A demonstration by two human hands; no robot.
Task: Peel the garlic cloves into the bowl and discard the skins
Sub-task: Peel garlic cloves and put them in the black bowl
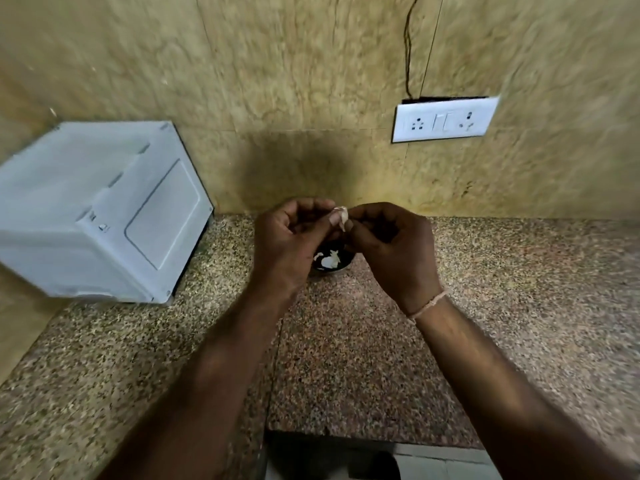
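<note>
Table (363, 358): speckled granite, forearms reaching over it from the near edge.
Right hand (394, 251): thread band at the wrist; fingers curled, grip pinching the garlic clove (342, 218) from the right.
Left hand (287, 244): fingers curled, thumb and fingertips holding the same clove from the left — clove held up between both hands.
Bowl (343, 266): dark, on the table directly beneath the hands, mostly hidden; pale garlic pieces inside — peeled or skin, cannot tell.
Far: white appliance (100, 213) at left; switch plate (445, 121) on the wall.
</note>
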